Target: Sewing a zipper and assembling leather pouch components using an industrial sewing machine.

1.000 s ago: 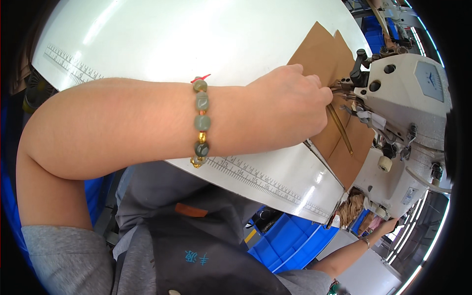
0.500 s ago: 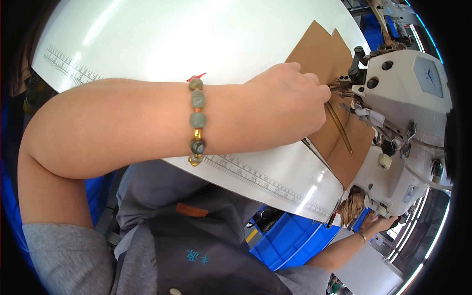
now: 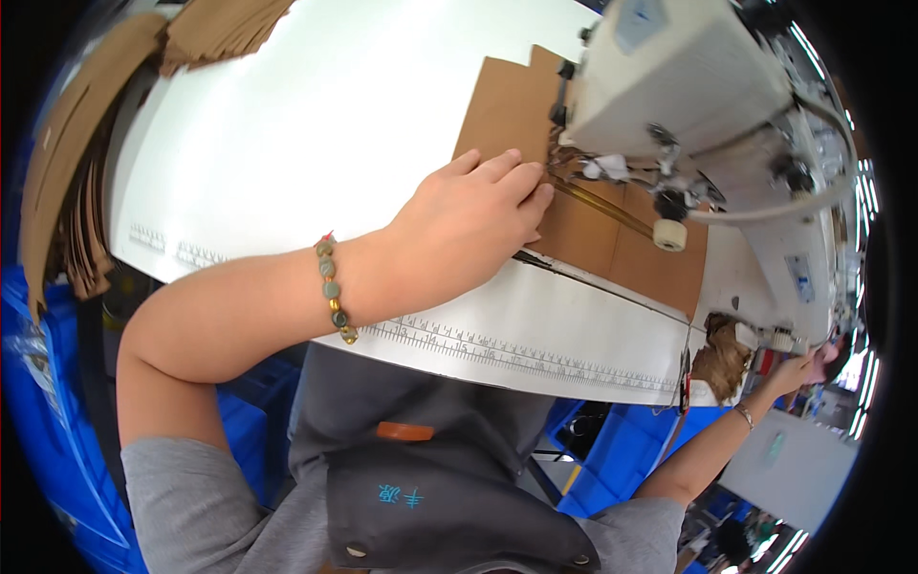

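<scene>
My left hand (image 3: 478, 220) lies with fingers stretched out at the left edge of a brown sheet-like panel (image 3: 497, 100), close to the sewing machine's presser area. A beaded bracelet (image 3: 330, 287) circles that wrist. The white sewing machine (image 3: 660, 77) stands over the panel and hides part of it, its needle included. Across the panel runs a narrow brass-coloured strip (image 3: 612, 212). At the far right, my right hand (image 3: 796, 373) reaches beside the machine's end; its fingers are blurred and too small to read.
Stacks of brown panels hang at the left edge (image 3: 91, 143) and lie at the table's far left (image 3: 225, 33). A printed ruler (image 3: 478, 346) runs along the white table's near edge. Blue bins (image 3: 622, 450) stand below. Crumpled brown material (image 3: 722, 359) sits by the machine's base.
The view has swung, bringing the brown stacks into sight at left. My left hand has gone from bent fingers near the needle to stretched fingers on the panel.
</scene>
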A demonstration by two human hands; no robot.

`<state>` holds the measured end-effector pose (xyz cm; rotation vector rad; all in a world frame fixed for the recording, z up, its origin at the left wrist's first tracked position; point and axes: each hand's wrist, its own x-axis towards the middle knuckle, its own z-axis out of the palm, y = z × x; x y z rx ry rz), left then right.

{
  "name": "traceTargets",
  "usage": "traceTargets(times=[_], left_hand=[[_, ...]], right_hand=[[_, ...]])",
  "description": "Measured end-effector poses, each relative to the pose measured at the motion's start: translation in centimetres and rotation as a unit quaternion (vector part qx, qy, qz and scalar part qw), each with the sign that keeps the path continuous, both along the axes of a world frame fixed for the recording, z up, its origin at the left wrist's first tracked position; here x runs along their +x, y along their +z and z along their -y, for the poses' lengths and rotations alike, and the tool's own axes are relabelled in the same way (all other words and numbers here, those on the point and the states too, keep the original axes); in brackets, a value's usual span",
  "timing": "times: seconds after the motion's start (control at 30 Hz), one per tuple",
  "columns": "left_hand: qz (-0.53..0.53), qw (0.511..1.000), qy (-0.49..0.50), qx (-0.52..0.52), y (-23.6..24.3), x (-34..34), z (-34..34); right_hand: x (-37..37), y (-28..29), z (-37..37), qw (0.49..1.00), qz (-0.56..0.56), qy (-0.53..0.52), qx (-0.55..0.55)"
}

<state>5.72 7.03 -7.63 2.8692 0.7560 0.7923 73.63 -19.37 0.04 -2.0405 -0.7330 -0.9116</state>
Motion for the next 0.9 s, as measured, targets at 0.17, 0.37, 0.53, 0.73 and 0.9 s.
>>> traceTargets(times=[0.17,0.37,0.53,0.73,0.9], left_hand=[[-0.039,0.999,-0.015,0.027,1.1,0.9,-0.1],[-0.071,0.997,0.008,-0.023,2.0,0.0,0.0],[-0.052,0.998,0.008,-0.028,2.2,0.1,-0.2],[-0.048,0.998,-0.004,-0.031,2.5,-0.1,-0.4],[-0.042,0.999,-0.006,-0.011,2.5,0.0,-0.5]], right_hand=[[-20.8,1.2,-3.5,0.973,0.116,0.181,0.078],[-37.7,-1.1,-14.0,0.84,0.035,0.425,-0.336],[-36.5,-3.7,-14.7,0.817,0.059,0.421,-0.389],[-38.9,-2.2,-16.7,0.79,0.126,0.39,-0.457],[-44.5,-4.6,-19.6,0.747,0.091,0.576,-0.318]])
